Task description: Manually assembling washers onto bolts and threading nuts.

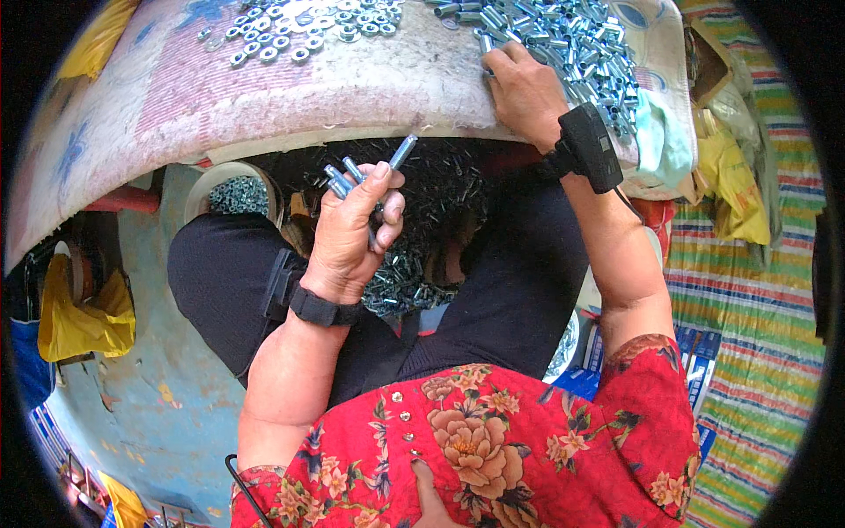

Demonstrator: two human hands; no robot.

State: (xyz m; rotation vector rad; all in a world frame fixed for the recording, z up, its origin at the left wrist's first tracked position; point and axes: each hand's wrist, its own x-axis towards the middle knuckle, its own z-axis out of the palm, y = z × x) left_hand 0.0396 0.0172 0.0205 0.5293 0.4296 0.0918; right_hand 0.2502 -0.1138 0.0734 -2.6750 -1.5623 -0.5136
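Note:
My left hand (356,220) is raised above my lap, closed round several shiny metal bolts (404,151). Their ends stick out between thumb and fingers; the rest is hidden in the palm. On the table, my right hand (528,92) reaches to the near left edge of a large heap of short metal sleeves (590,53). Its fingers are bent together, and the tips touch a sleeve (486,43) there. Left of the heap lie many round flanged metal nuts (268,53), spread on the cloth.
A patterned cloth (202,114) covers the table. Below its edge stands a tub (194,207) of small metal parts, and a dark pile of bolts (440,176) lies between my knees. A pale green cloth (660,132) hangs at the right corner. Yellow bags (735,185) hang nearby.

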